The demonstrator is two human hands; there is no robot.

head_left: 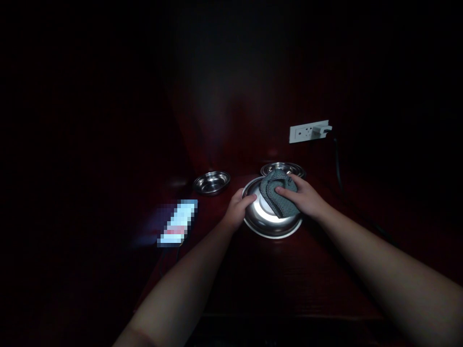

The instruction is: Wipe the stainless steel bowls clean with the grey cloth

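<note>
A shiny steel bowl [271,225] sits on a dark red wooden table [289,279] in dim light. My left hand [238,208] grips the bowl's left rim, fingers curled over the edge. My right hand [303,196] presses a grey knitted cloth [275,192] down into the bowl, fingers closed on the cloth. A second steel bowl [282,168] stands just behind, partly hidden by the cloth and my hand.
A third, smaller steel bowl [211,182] stands to the left. A lit phone [178,223] lies at the table's left edge. A white wall socket [308,131] with a plug and a dark cable [337,164] is behind on the right.
</note>
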